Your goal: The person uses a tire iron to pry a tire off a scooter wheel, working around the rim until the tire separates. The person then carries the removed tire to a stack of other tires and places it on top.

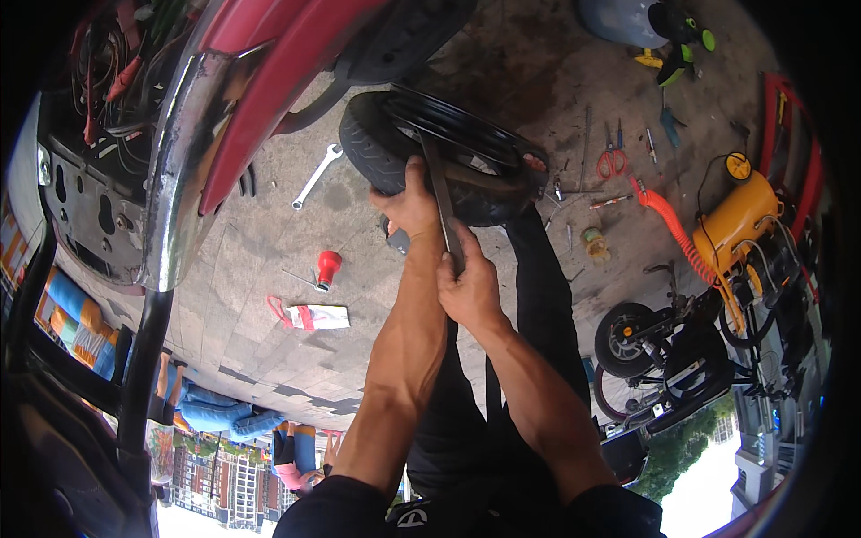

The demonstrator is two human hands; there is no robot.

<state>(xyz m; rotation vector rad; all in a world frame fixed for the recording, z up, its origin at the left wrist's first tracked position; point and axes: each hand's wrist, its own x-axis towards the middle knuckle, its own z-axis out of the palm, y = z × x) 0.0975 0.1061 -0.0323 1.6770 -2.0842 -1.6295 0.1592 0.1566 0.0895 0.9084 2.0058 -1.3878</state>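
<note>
A black tyre (377, 148) on a black wheel rim (457, 121) stands tilted on the ground in front of me, by my foot. My left hand (414, 204) grips the tyre's near side, its thumb up on the sidewall. In my right hand (471, 285) is the lower end of a long flat metal tyre lever (438, 184). The lever's upper end reaches the gap between tyre and rim; its very tip is hard to make out. My right fingers are closed around the bar, partly hidden by it.
A red vehicle body panel (278, 81) juts in at upper left. On the paving lie a wrench (317, 179), a red-handled tool (328, 267), a white packet (318, 316), scissors (613, 163) and a small jar (594, 242). A yellow tank (740, 215) with a red coiled hose (668, 224) stands right.
</note>
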